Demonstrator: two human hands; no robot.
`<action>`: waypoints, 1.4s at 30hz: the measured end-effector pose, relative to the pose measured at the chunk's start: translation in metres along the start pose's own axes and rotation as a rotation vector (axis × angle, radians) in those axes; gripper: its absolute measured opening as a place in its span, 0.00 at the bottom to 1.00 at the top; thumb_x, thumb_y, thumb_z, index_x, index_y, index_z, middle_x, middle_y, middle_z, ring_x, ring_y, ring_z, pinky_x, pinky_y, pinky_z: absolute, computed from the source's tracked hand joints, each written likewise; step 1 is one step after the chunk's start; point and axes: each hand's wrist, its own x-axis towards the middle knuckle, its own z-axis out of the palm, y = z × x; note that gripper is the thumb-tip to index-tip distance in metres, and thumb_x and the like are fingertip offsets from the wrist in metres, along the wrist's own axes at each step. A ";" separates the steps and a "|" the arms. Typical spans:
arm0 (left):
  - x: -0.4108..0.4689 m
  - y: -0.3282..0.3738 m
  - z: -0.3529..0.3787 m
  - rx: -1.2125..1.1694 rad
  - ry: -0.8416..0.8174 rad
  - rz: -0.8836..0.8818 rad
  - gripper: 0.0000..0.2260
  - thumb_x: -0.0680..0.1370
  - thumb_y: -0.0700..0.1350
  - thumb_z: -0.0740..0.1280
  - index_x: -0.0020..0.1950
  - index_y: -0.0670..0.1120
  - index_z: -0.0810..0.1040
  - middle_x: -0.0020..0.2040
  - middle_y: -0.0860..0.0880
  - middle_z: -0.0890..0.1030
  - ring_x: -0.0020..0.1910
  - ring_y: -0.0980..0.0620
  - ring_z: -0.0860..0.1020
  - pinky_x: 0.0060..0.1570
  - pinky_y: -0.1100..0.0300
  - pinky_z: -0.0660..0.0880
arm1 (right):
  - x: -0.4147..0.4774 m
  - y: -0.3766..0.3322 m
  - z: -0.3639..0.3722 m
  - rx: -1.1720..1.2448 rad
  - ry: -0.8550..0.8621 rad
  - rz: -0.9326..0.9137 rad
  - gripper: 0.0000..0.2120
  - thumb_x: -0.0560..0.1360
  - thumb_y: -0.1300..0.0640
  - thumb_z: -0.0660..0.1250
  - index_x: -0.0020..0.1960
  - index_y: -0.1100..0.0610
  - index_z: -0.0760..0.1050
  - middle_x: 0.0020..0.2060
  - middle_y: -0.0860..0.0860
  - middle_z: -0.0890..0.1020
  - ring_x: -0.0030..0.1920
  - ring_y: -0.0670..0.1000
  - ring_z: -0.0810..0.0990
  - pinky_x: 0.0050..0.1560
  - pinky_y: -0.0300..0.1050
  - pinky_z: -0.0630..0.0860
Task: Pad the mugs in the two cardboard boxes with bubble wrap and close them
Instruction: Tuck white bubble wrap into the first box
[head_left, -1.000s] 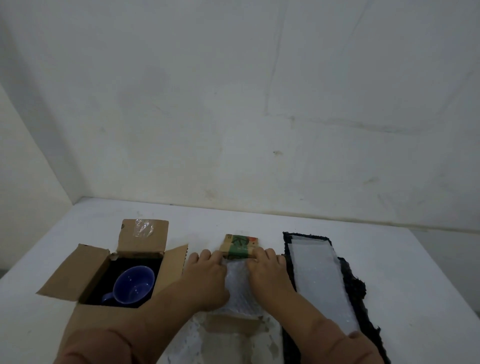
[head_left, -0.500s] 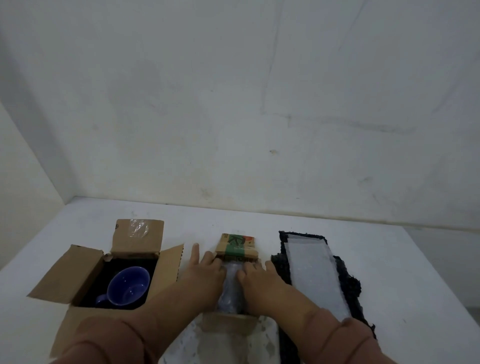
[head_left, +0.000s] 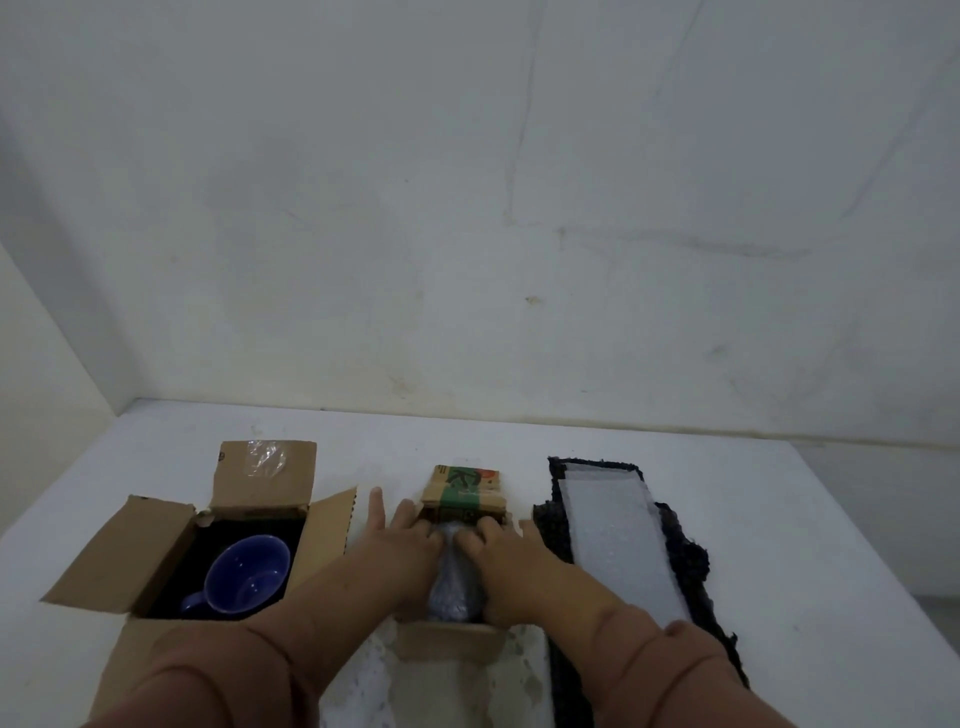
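Bubble wrap (head_left: 453, 582) sits bunched in the middle box (head_left: 451, 640), squeezed between both hands: left hand (head_left: 399, 546) flat with fingers spread, right hand (head_left: 503, 552) curled against the wad. Soft, light, springy stuff; best pushed down from the top. Whatever lies under it is hidden. Left box (head_left: 156, 561) is open, blue mug (head_left: 244, 574) unpadded. A spare sheet (head_left: 613, 545) lies right.
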 end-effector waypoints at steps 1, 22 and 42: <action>0.001 0.000 -0.001 -0.017 -0.016 -0.009 0.36 0.73 0.53 0.68 0.76 0.48 0.55 0.75 0.46 0.60 0.76 0.40 0.47 0.68 0.30 0.36 | -0.005 0.004 0.002 0.142 0.044 -0.019 0.38 0.71 0.52 0.69 0.75 0.53 0.53 0.69 0.58 0.62 0.68 0.60 0.64 0.72 0.58 0.55; 0.042 0.182 -0.005 -1.659 -0.129 -0.240 0.17 0.74 0.30 0.59 0.27 0.45 0.65 0.29 0.46 0.69 0.25 0.53 0.68 0.19 0.69 0.62 | -0.095 0.112 0.124 0.521 0.271 0.570 0.12 0.75 0.60 0.58 0.54 0.60 0.77 0.58 0.55 0.74 0.57 0.52 0.72 0.55 0.37 0.69; 0.019 0.137 -0.057 -1.692 0.312 -0.007 0.13 0.73 0.37 0.70 0.51 0.49 0.70 0.43 0.43 0.78 0.38 0.50 0.76 0.38 0.58 0.73 | -0.124 0.125 0.036 1.625 0.569 0.570 0.13 0.69 0.68 0.66 0.47 0.52 0.69 0.46 0.56 0.73 0.43 0.53 0.73 0.41 0.46 0.71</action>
